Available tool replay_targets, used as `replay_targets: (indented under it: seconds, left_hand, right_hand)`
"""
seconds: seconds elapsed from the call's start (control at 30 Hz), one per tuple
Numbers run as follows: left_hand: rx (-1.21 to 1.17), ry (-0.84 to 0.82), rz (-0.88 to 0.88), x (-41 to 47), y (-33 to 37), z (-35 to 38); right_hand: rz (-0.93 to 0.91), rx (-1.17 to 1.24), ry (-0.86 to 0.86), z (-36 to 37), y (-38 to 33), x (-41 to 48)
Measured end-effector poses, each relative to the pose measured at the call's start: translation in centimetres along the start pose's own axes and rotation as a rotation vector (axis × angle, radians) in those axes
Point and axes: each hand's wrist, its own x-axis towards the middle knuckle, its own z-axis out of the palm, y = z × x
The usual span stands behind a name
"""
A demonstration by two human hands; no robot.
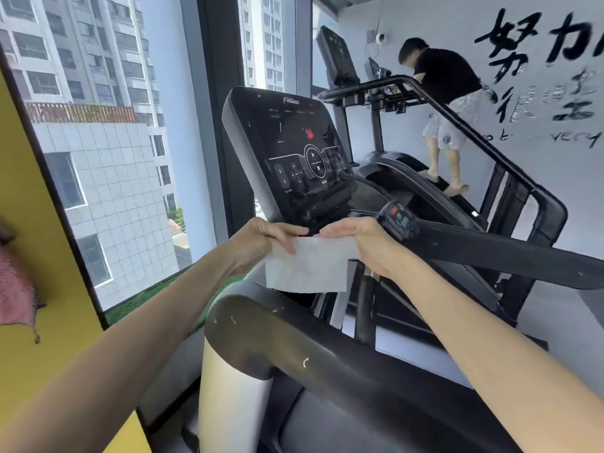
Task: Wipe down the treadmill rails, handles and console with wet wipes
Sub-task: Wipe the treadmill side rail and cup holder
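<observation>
Both hands are up in the middle of the frame, just below the console [295, 148]. The left hand [258, 238] pinches the top left edge of the wet wipe [310, 268], its fingers [289, 236] curled over the sheet. The right hand [359, 240] pinches the top right edge, its fingers [330, 231] pointing in toward the left hand, so the fingertips of the two hands almost meet. The white wipe hangs flat between them, spread out like a small sheet, its lower edge loose above the near handrail [294, 341].

That dark, scuffed handrail sweeps across the lower centre of the frame. The console stands tilted in the centre, its dark panel showing control markings and a red spot. Right of the hands, a second handrail [490, 248] runs off to the right edge, with a small button pod [399, 219] at its inner end, just beside the right hand.

In the upper left a large window [98, 142] shows high-rise blocks. In the upper right another person [444, 93] stands on a further treadmill, before a white wall with black brush lettering [536, 57]. A pink cloth [14, 282] hangs at the left edge against a yellow wall [42, 338].
</observation>
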Motion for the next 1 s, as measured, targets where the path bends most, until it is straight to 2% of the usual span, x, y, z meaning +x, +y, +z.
replay_targets:
  seconds: [0.13, 0.3, 0.47, 0.6, 0.7, 1.0]
  left_hand:
    - [0.128, -0.103, -0.005, 2.5, -0.9, -2.9]
    - [0.183, -0.149, -0.064, 5.4, -2.0, -6.6]
    - [0.224, -0.186, 0.030, 7.6, -2.7, -10.0]
    - [0.080, -0.158, 0.077, 8.7, -2.6, -11.4]
    - [-0.024, -0.190, 0.053, 9.3, -2.8, -12.3]
    - [-0.136, -0.296, 0.014, 10.1, -3.5, -13.7]
  right_hand:
    - [0.015, -0.127, 0.032, 0.3, 0.7, 2.1]
    - [0.073, -0.098, 0.011, 0.8, 0.6, 4.7]
    - [0.031, -0.216, 0.212, 2.8, 0.6, 7.0]
    - [-0.024, -0.259, 0.314, 4.1, 0.3, 7.7]
    - [-0.013, -0.207, 0.303, 4.3, 0.1, 7.8]
    - [0.021, -0.090, 0.327, 5.5, -0.6, 8.0]
